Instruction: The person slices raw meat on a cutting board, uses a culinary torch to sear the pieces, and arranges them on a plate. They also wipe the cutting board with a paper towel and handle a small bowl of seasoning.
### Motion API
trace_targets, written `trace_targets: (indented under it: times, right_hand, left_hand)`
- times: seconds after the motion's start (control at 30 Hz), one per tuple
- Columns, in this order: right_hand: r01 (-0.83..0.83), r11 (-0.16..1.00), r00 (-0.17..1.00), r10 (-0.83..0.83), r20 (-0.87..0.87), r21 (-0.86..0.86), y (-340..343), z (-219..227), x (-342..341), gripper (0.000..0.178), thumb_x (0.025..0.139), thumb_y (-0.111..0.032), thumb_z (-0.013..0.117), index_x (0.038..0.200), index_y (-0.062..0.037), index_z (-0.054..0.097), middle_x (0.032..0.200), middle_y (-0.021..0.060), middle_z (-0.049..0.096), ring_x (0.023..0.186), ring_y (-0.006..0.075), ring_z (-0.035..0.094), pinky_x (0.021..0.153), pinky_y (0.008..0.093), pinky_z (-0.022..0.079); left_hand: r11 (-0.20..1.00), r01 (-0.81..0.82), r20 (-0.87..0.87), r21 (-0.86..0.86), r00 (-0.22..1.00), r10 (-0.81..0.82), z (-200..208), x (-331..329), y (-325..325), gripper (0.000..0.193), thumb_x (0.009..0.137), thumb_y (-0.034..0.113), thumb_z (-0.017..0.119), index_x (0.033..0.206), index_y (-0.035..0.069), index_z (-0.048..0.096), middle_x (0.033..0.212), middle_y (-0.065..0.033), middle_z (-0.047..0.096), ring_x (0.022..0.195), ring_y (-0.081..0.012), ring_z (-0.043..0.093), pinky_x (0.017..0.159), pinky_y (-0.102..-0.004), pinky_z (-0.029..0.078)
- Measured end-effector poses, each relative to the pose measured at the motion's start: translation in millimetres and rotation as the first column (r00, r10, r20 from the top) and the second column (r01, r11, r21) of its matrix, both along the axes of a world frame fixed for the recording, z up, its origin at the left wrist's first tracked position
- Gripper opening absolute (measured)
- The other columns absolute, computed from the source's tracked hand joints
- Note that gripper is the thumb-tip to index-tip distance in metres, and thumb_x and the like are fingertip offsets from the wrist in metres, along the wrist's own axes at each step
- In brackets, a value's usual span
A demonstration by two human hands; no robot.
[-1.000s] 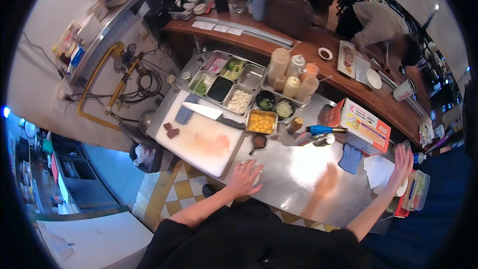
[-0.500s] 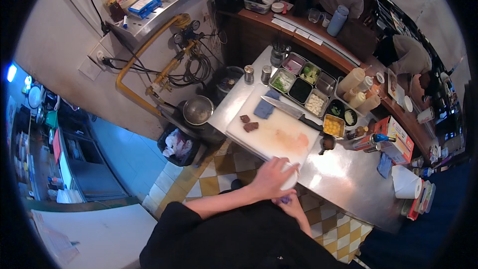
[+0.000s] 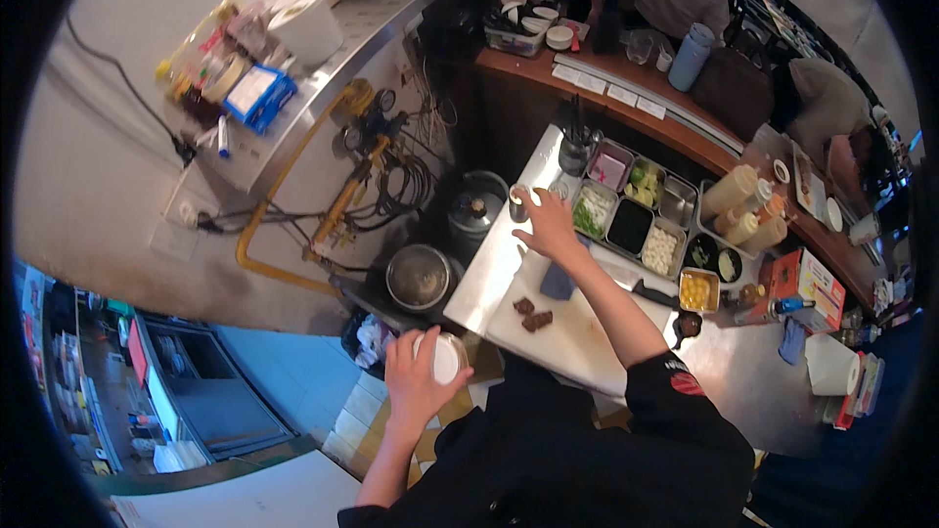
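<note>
My left hand [image 3: 416,386] is low at the counter's near left corner, closed around a white round container [image 3: 447,356]. My right hand [image 3: 549,226] stretches across the steel counter [image 3: 489,279] with fingers spread, its fingertips right beside a small dark cup [image 3: 518,203] at the far left end. Below that arm lies a white cutting board [image 3: 572,337] with a few brown pieces [image 3: 533,314], a folded blue cloth [image 3: 558,282] and a black-handled knife [image 3: 648,289].
Metal pans of chopped ingredients [image 3: 636,217] and squeeze bottles [image 3: 748,207] stand to the right. Two pots [image 3: 419,277] sit left of the counter by yellow pipes [image 3: 337,210]. A roll of paper [image 3: 831,364] stands far right. People are behind the wooden bar [image 3: 626,98].
The view has swung left. My right hand left the counter's front and reached to its far left end. My left hand came off the counter and now holds the white container.
</note>
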State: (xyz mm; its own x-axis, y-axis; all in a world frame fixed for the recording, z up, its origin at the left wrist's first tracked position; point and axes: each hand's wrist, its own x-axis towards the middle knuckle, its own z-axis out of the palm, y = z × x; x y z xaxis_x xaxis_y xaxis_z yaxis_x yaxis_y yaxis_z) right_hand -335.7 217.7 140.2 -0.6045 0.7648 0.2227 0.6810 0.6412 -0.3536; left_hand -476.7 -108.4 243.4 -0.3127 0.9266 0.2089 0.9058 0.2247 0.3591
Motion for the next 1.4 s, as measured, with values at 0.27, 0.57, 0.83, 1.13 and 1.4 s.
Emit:
trace_targets:
  times: [0.27,0.57,0.83,1.13,1.4]
  right_hand:
    - [0.051,0.996,0.955,-0.028,0.295,-0.071,135,-118,-92,0.033,0.094,-0.007,0.059,0.127,-0.0142,0.060,0.113,0.0151,0.070,0.113,0.0344,0.068,0.092,0.0571,0.053]
    - [0.143,0.988,0.854,-0.153,0.496,0.059,177,-122,-35,0.025,0.085,-0.016,0.069,0.109,-0.0085,0.074,0.109,0.0120,0.072,0.115,0.0310,0.065,0.096,0.0480,0.046]
    - [0.065,0.998,0.975,-0.063,-0.212,0.003,92,3,-18,0.043,0.086,-0.023,0.079,0.124,-0.0068,0.069,0.135,0.0157,0.062,0.127,0.0374,0.057,0.108,0.0517,0.045]
    - [0.221,0.920,0.818,-0.355,-0.452,-0.323,-102,-32,181,0.030,0.090,-0.021,0.077,0.114,-0.0050,0.070,0.122,0.0179,0.070,0.121,0.0369,0.062,0.107,0.0487,0.048]
    - [0.849,0.497,0.479,-0.868,-0.133,-0.181,-260,22,362,0.023,0.090,-0.009,0.074,0.111,-0.0010,0.069,0.110,0.0190,0.071,0.103,0.0380,0.067,0.092,0.0443,0.054]
  left_hand:
    - [0.994,-0.033,0.015,-0.106,0.999,0.035,14,-32,43,0.080,0.061,0.045,0.097,0.125,0.006,0.069,0.121,-0.0141,0.062,0.111,-0.0354,0.057,0.094,-0.0458,0.051]
    - [0.982,0.175,-0.050,-0.073,0.983,-0.178,168,-74,103,0.083,0.062,0.050,0.096,0.128,0.008,0.068,0.123,-0.0148,0.063,0.112,-0.0354,0.061,0.095,-0.0451,0.053]
    - [0.847,0.344,-0.515,0.406,0.852,-0.099,320,-101,274,0.075,0.078,0.046,0.089,0.133,0.002,0.065,0.122,-0.0187,0.070,0.107,-0.0349,0.068,0.096,-0.0424,0.052]
    - [0.995,-0.093,-0.628,-0.027,0.776,0.055,348,-341,505,0.089,0.081,0.088,0.059,0.112,0.005,0.077,0.112,-0.0219,0.075,0.110,-0.0370,0.071,0.097,-0.0468,0.050]
    - [0.883,-0.150,-0.670,0.445,0.599,0.439,321,-345,566,0.076,0.089,0.076,0.060,0.123,0.009,0.074,0.122,-0.0228,0.072,0.113,-0.0400,0.069,0.100,-0.0513,0.052]
